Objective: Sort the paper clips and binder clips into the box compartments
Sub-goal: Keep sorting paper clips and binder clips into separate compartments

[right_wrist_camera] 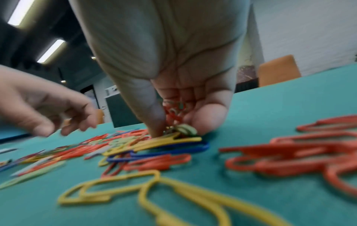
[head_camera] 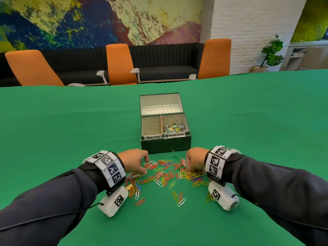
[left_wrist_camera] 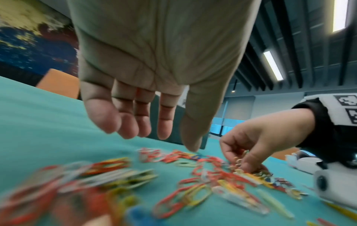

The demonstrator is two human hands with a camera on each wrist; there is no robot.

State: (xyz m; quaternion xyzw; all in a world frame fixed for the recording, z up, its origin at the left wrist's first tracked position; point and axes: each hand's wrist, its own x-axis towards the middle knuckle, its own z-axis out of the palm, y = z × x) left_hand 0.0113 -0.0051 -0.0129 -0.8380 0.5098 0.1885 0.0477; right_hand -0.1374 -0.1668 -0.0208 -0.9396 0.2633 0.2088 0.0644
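My right hand had its grip closed around a small bunch of coloured paper clips, thumb and fingertips pressed down into the pile on the green tabletop, with more clips trapped under the fingertips than inside the palm. My left hand hung just above the left part of the pile, its grip apart, fingers loosely spread and holding nothing as far as the left wrist view showed. The loose paper clips lay scattered between and behind both hands, just in front of the box. The box's near left compartment, labelled Paper Clips, looked bare, while the right one held the binder clips. I judged the main risk to be the lift: the clips looked interlocked, so a few could trail from the bunch and drop onto the tabletop, or fall short of the box wall. The divider between the two compartments was thin, and since my right hand sat nearer the binder side, a careless release might have spilled paper clips in among the binder clips. Both wrist views were blurred, so I could not count what the bunch held.
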